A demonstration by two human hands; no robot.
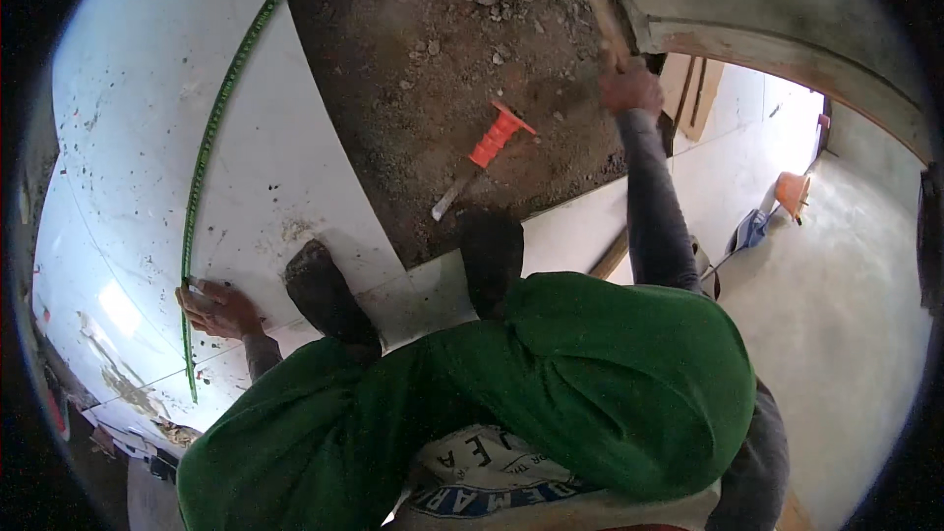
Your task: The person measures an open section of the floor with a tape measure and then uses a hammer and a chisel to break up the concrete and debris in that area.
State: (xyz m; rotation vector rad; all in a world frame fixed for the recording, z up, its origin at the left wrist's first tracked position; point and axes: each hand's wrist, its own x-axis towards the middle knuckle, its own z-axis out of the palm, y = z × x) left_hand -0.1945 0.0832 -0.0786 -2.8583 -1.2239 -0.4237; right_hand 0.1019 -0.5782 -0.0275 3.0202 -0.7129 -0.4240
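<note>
The white tiled floor [147,118] at the upper left of the frame lies open, crossed only by a green cord [211,128] curving down to the left hand [218,310]. In the rough dirt patch [433,49] at upper centre, an orange-handled chisel [487,152] and loose rubble block the way. The concrete floor [836,315] at right is open beyond an orange bucket [792,192].
</note>
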